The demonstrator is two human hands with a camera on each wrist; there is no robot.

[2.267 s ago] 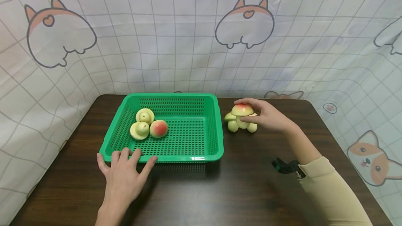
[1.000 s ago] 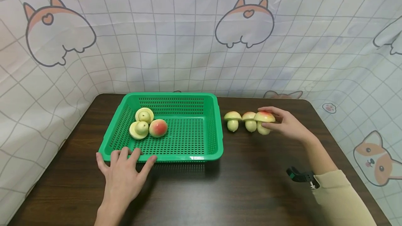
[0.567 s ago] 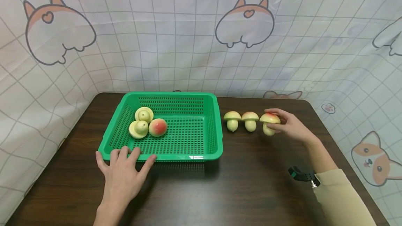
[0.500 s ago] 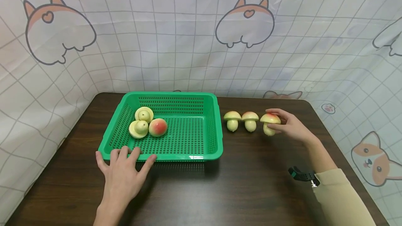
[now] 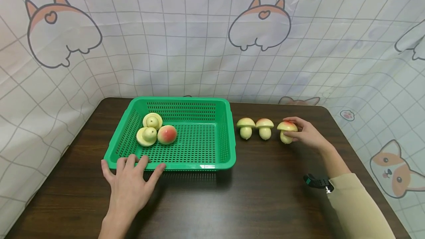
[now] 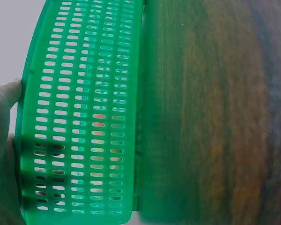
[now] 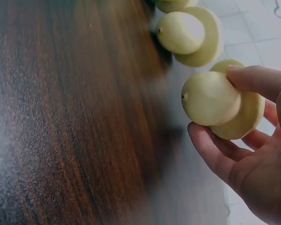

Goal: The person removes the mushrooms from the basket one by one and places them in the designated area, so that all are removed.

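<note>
Right hand [image 5: 307, 135] pinches a mushroom-shaped piece [image 5: 284, 128] right of the green basket [image 5: 186, 99]; whether it touches the desk [image 5: 265, 194] cannot be told. Left hand [image 5: 129, 187] hooks its fingers [image 5: 131, 160] over the basket's near rim [image 5: 192, 166]. Likely faults: the rounded stalk [image 7: 210, 98] may slip from the fingertip grip; a leftward sweep could topple the neighbouring piece [image 5: 265, 132]; uneven pressing could tip the basket.

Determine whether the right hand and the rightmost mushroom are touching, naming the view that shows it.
Touching. The right wrist view shows the right hand holding the mushroom, thumb against its stem.
</note>
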